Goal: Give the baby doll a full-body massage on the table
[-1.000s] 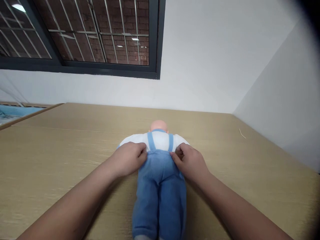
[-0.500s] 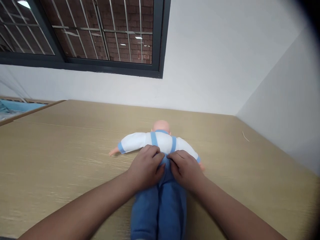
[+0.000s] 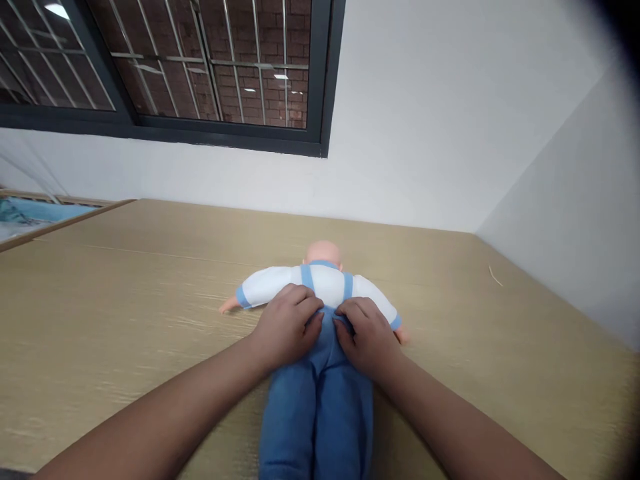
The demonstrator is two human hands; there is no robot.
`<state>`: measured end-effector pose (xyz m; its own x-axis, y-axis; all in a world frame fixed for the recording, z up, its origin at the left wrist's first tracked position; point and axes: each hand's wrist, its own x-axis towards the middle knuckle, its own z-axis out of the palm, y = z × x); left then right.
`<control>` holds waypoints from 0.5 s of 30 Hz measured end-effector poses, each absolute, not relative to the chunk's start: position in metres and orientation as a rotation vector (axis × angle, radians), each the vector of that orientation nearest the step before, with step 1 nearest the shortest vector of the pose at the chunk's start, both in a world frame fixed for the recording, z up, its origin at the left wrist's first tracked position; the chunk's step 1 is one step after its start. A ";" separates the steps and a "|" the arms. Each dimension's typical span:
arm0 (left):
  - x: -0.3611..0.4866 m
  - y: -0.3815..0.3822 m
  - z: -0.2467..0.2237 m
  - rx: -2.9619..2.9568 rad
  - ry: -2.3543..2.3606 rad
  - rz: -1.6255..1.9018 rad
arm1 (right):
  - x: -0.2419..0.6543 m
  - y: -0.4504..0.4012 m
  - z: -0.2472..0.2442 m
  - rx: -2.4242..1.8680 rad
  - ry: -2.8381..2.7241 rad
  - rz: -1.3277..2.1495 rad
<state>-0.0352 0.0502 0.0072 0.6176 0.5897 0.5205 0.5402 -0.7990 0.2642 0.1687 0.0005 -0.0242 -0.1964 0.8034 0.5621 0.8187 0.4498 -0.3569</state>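
Table: one light wood-grain table (image 3: 125, 320) fills the lower view and runs up to the white walls at the back and right.
Window: one dark-framed window (image 3: 320, 80) sits in the back wall, with metal bars and a brick wall behind the glass.
Doll: one baby doll (image 3: 320, 313) lies face down on the table, head towards the wall and legs towards the person; both its arms are spread out to the sides.
Doll's clothes: one white top and one pair of blue dungarees (image 3: 320, 413) with two straps crossing the back.
Left hand: the left hand (image 3: 287, 327) rests palm down on the doll's waist, fingers curled and pressed into the top edge of the dungarees.
Right hand: the right hand (image 3: 363, 333) lies just beside it on the same waistband, fingers bent on the blue cloth.
Hands together: the two hands nearly meet at the middle of the doll's back; whether either pinches the fabric cannot be told.
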 end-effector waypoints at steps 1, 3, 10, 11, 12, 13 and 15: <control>-0.036 0.050 0.007 2.767 0.991 0.966 | 0.168 0.001 -0.025 -1.329 -1.986 -0.051; -0.036 0.051 0.005 2.783 1.035 0.989 | 0.167 0.001 -0.028 -1.306 -1.970 -0.087; -0.033 0.057 -0.001 2.711 1.041 0.858 | 0.172 0.007 -0.031 -1.406 -1.994 0.029; -0.033 0.059 0.000 2.690 1.042 0.848 | 0.173 0.007 -0.030 -1.410 -1.996 0.040; -0.033 0.061 0.001 2.670 1.042 0.846 | 0.174 0.008 -0.029 -1.409 -1.994 0.052; -0.033 0.063 0.002 2.646 1.038 0.853 | 0.175 0.009 -0.028 -1.404 -1.986 0.069; -0.035 0.067 0.005 2.579 1.020 0.893 | 0.178 0.011 -0.028 -1.391 -1.955 0.121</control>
